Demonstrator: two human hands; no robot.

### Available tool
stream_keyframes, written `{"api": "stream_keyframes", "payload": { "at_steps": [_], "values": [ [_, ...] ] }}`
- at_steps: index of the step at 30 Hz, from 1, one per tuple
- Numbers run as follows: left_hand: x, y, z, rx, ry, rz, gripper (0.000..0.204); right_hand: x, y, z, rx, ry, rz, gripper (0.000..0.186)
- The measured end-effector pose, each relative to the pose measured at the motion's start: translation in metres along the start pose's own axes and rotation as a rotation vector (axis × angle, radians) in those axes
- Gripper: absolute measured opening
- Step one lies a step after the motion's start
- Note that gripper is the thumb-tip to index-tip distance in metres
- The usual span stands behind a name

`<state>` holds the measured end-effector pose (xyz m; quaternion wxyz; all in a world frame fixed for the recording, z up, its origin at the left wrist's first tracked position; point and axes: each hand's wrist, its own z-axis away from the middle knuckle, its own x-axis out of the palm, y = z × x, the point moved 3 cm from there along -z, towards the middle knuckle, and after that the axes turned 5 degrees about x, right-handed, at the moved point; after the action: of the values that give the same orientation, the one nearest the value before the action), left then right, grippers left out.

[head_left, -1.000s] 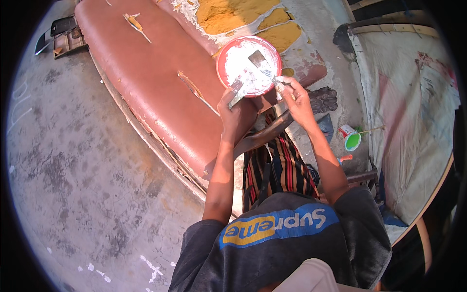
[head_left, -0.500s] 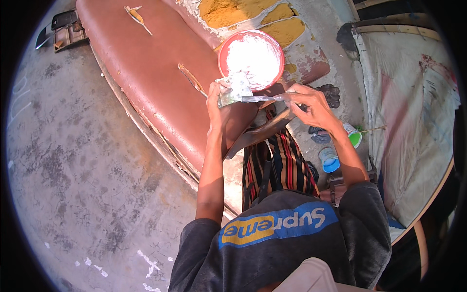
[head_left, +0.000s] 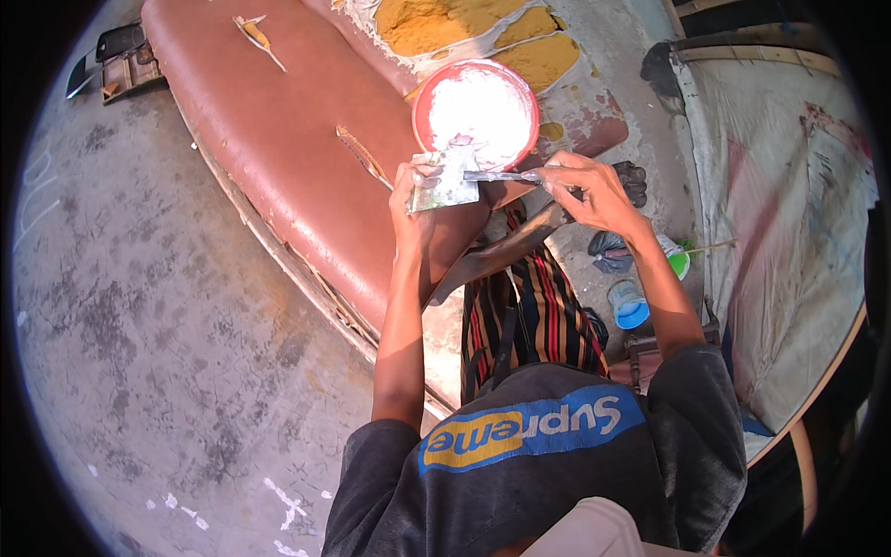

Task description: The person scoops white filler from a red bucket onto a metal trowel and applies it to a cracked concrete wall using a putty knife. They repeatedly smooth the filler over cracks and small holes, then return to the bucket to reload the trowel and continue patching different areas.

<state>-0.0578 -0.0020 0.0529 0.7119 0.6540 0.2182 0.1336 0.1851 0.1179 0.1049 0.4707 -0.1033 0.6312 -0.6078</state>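
we clamp the fingers of our left hand on a flat, smeared plate; those of our right hand close around a scraper, its tip at the plate's right side. just beyond is a red bowl of white paste, by the brown cushion's right edge.

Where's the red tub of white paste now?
In the head view, the red tub is at upper centre, just beyond the flat blade in the left hand, with brown upholstery to its left and yellow foam upper right.
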Motion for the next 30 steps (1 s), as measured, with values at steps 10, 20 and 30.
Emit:
{"api": "stream_keyframes", "payload": {
  "at_steps": [10, 20, 30],
  "values": [
    [-0.01, 0.006, -0.008, 0.147, -0.119, -0.239, 0.018, 0.009, -0.004, -0.016, -0.015, -0.025, -0.056, 0.028],
    [-0.018, 0.01, -0.015, 0.079, -0.1, -0.197, 0.018, 0.008, -0.012, -0.023, -0.031, 0.014, -0.101, 0.028],
    [-0.008, -0.007, -0.014, -0.145, 0.017, 0.159, 0.014, 0.052, 0.033, -0.028, 0.567, -0.095, -1.177, 0.035]
  ]
}}
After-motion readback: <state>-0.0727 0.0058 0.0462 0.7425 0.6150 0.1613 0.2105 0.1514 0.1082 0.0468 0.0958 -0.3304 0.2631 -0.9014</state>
